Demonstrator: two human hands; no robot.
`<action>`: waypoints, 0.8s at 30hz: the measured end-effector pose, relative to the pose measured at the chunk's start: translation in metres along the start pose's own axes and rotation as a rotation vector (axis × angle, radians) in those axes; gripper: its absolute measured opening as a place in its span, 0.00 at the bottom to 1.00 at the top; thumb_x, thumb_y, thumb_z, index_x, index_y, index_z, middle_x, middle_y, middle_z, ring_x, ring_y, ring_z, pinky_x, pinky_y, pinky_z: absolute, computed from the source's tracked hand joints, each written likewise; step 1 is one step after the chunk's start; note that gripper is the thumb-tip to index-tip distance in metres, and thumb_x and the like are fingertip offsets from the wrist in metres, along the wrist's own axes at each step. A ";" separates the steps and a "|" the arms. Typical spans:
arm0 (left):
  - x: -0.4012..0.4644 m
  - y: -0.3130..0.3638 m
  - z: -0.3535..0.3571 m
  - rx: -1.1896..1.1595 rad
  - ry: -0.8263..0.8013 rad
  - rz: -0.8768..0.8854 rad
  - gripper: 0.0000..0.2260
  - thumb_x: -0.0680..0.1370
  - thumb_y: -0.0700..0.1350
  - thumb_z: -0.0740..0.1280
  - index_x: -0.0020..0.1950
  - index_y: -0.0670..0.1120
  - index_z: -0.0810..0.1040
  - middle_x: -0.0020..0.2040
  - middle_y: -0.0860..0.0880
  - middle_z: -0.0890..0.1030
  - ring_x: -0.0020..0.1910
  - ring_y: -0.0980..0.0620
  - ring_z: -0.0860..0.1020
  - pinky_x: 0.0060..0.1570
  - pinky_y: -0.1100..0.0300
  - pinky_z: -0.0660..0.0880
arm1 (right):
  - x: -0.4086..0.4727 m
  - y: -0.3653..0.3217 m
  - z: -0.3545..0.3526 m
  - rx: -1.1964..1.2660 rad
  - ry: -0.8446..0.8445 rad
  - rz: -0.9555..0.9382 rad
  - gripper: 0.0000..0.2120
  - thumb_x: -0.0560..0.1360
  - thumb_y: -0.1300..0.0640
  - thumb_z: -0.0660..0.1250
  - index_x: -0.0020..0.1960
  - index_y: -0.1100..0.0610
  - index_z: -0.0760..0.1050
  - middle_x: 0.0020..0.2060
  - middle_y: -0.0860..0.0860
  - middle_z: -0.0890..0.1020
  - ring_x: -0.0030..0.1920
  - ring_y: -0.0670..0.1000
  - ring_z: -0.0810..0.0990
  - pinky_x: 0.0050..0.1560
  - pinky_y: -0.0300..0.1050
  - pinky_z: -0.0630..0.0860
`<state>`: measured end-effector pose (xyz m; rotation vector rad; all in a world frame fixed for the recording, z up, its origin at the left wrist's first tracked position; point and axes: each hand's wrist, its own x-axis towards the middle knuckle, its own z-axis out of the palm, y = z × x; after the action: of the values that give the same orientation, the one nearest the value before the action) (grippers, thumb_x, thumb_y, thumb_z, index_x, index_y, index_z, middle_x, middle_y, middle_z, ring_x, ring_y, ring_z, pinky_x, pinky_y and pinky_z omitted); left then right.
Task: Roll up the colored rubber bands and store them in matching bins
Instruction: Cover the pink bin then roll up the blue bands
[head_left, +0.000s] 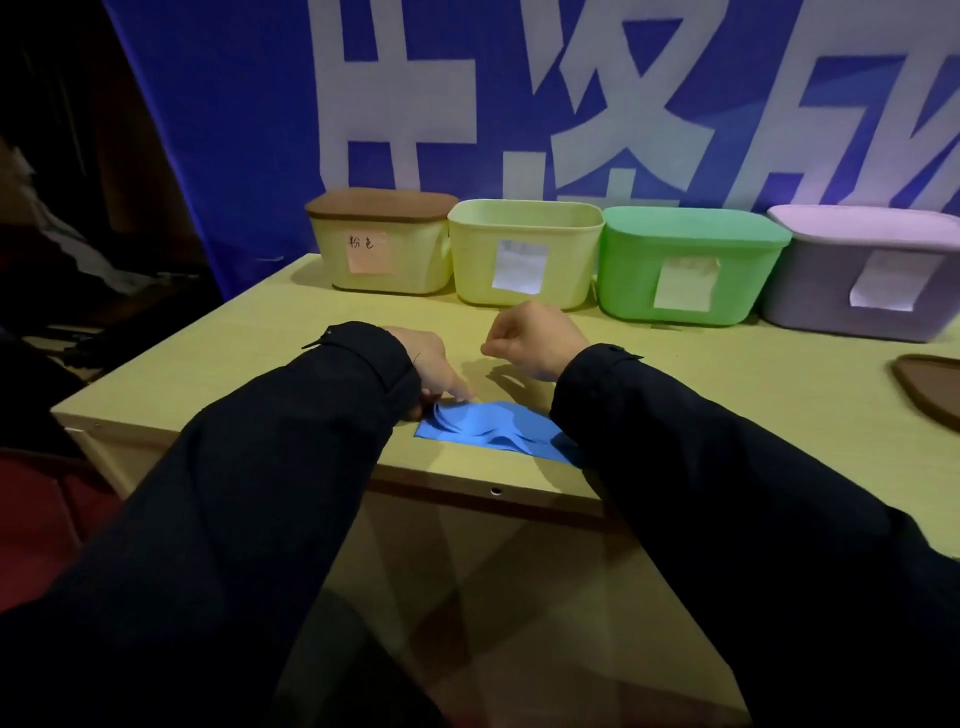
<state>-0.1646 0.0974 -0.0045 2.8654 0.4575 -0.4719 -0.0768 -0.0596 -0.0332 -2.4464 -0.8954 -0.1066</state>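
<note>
I wear long, dark navy fabric sleeves (260, 493) on both arms, each ending in a buttoned cuff (374, 358) just above my bare hands.

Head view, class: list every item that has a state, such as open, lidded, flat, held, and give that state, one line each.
Blue band: flat on table, left end lifted.
Left hand: pinches the band's left end.
Right hand: curled, raised, holding nothing visible.
Brown-lidded bin: lidded.
Pale green bin: open, no lid.
Green bin: lidded.
Purple bin: lidded.
Brown lid: loose on table, at right.
</note>
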 end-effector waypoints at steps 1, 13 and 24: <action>-0.002 -0.002 0.003 -0.016 0.000 0.012 0.20 0.75 0.60 0.72 0.40 0.43 0.78 0.36 0.48 0.79 0.37 0.48 0.75 0.38 0.57 0.70 | -0.004 -0.001 0.000 -0.001 0.006 -0.004 0.05 0.75 0.50 0.73 0.41 0.49 0.80 0.40 0.48 0.84 0.44 0.52 0.81 0.45 0.45 0.76; -0.007 -0.007 0.001 -0.125 0.414 0.087 0.04 0.75 0.46 0.74 0.40 0.52 0.82 0.47 0.50 0.82 0.47 0.48 0.79 0.43 0.57 0.74 | -0.024 0.000 -0.014 0.047 0.121 0.035 0.07 0.75 0.47 0.71 0.41 0.48 0.80 0.40 0.47 0.85 0.43 0.50 0.81 0.46 0.48 0.79; -0.006 0.026 -0.040 -0.196 0.746 0.256 0.05 0.82 0.44 0.63 0.49 0.47 0.77 0.43 0.47 0.79 0.46 0.43 0.77 0.41 0.54 0.68 | -0.037 0.035 -0.037 0.321 0.254 0.097 0.06 0.76 0.50 0.71 0.44 0.52 0.82 0.40 0.45 0.85 0.43 0.47 0.82 0.47 0.46 0.77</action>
<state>-0.1504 0.0808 0.0385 2.7560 0.2111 0.6675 -0.0801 -0.1219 -0.0261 -2.1150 -0.6272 -0.2160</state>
